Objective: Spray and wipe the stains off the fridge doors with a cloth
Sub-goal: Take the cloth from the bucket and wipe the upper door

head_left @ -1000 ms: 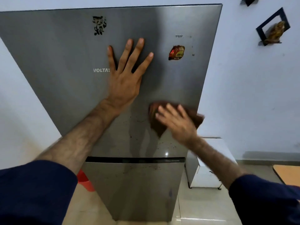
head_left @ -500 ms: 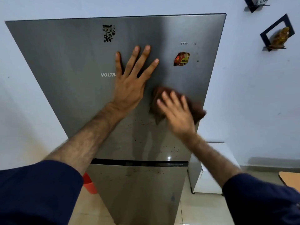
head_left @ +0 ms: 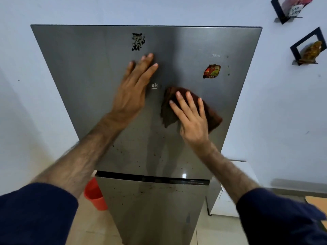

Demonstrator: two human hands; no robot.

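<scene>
I stand facing a tall steel fridge against a pale blue wall (head_left: 283, 103), looking down along both my arms in dark blue sleeves. The upper door (head_left: 85, 71) is brushed grey metal, and a dark gap separates it from the lower door (head_left: 150, 209) beneath. The floor (head_left: 88, 230) is light tile.

On the wall to the right hang two small black shelves (head_left: 304, 48), each holding an object I cannot make out clearly. Low on the left, beside the fridge, stands a red bucket (head_left: 93, 197); its contents are hidden. Low on the right sits a white cabinet (head_left: 224, 206).

The upper door carries a scratchy black mark (head_left: 138, 41) near the top and a red and gold sticker (head_left: 211, 71) on the right. Small dark brown spots (head_left: 122, 151) speckle the bottom of the upper door and the top of the lower door.

My left hand (head_left: 131, 92) lies flat and open on the upper door, fingers stretched upward, holding nothing. It partly covers a white logo.

My right hand (head_left: 191, 117) presses a dark brown cloth (head_left: 212, 115) flat against the upper door, just right of my left hand and below the sticker. The fingers are spread open over the cloth, not curled around it. The cloth is bunched and folded, sticking out past my fingers on both sides.
</scene>
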